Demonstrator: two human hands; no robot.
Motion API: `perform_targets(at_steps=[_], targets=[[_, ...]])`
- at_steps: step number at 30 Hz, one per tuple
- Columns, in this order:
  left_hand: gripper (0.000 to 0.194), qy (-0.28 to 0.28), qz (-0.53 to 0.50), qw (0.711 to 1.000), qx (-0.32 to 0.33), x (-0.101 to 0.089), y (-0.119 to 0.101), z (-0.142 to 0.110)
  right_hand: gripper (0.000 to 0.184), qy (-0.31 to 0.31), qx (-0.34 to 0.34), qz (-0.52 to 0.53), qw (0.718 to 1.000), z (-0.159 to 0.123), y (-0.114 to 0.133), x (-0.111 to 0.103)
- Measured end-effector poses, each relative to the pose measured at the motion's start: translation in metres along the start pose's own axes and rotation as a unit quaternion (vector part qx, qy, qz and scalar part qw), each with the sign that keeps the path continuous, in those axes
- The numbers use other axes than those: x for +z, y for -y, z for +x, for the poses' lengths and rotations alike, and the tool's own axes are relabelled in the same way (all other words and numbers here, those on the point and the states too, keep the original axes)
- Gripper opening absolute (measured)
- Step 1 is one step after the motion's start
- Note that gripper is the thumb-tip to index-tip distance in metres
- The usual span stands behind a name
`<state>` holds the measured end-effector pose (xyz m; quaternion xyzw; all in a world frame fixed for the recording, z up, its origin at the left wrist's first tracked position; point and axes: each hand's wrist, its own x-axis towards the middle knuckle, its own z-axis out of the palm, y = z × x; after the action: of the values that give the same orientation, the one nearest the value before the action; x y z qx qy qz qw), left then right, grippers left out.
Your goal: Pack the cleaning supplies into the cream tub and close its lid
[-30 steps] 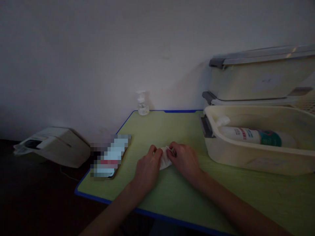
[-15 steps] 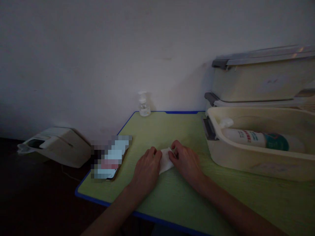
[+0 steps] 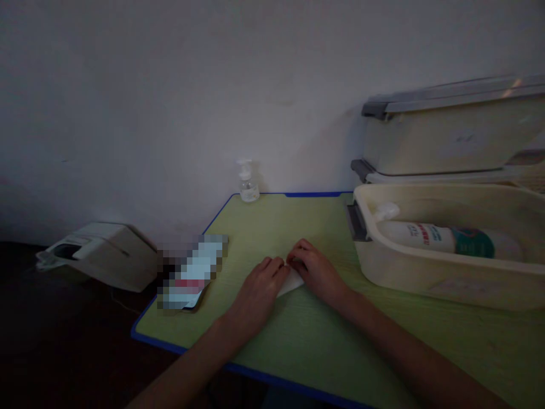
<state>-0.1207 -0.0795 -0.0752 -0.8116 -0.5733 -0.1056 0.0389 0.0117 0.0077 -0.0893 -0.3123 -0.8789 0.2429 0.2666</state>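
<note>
A small white piece that looks like folded tissue rests on the green tabletop, partly covered by both hands. My left hand lies over its left side, fingers curled down onto it. From the right, my right hand bends its thumb and fingers together at the tissue's far edge. The fingertips of both hands almost meet there, and they hide the top of the tissue.
A phone with a blurred screen lies at the table's left edge. A clear pump bottle stands by the wall. To the right, a cream bin holds a white-and-green bottle; lidded boxes are behind it. A white bin sits lower left.
My hands have come closer together at the tissue's far edge, so less of the tissue shows. My right hand has shifted slightly left, and the view has moved a little.
</note>
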Motion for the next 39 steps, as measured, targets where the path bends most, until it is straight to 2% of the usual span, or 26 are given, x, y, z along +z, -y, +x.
perform_targets(at_steps=[4, 8, 13, 16, 20, 24, 30, 35, 39], targets=[[0.026, 0.017, 0.0, 1.0, 0.004, -0.003, 0.001, -0.001, 0.02, 0.009, -0.005, 0.003, 1.0, -0.001, 0.001, -0.001], [0.031, 0.031, 0.001, 0.999, -0.011, -0.01, -0.002, -0.003, 0.019, 0.016, -0.004, 0.011, 1.0, -0.001, 0.001, -0.002], [0.023, 0.037, 0.036, 0.997, -0.06, -0.015, -0.016, 0.0, 0.02, 0.016, -0.009, 0.027, 0.999, 0.0, -0.002, -0.003], [0.029, 0.038, 0.037, 0.995, -0.089, -0.014, -0.026, 0.008, 0.022, 0.018, -0.019, 0.04, 0.999, -0.002, -0.004, -0.003], [0.023, 0.026, 0.014, 0.994, -0.106, -0.009, -0.031, 0.016, 0.025, 0.026, -0.03, 0.06, 0.997, -0.005, -0.006, -0.005], [0.022, -0.011, -0.041, 0.989, -0.141, -0.006, -0.019, 0.019, 0.025, 0.028, -0.031, 0.093, 0.995, -0.005, -0.005, -0.01], [0.021, -0.097, -0.218, 0.952, -0.191, -0.001, 0.013, 0.027, 0.017, 0.004, 0.009, 0.173, 0.985, -0.006, 0.001, -0.019], [0.019, -0.138, -0.346, 0.908, -0.19, 0.006, 0.01, 0.031, 0.015, -0.003, 0.064, 0.254, 0.965, -0.007, 0.0, -0.02], [0.018, -0.138, -0.427, 0.871, -0.197, 0.01, 0.009, 0.031, 0.014, -0.002, 0.089, 0.305, 0.948, -0.008, -0.005, -0.019]])
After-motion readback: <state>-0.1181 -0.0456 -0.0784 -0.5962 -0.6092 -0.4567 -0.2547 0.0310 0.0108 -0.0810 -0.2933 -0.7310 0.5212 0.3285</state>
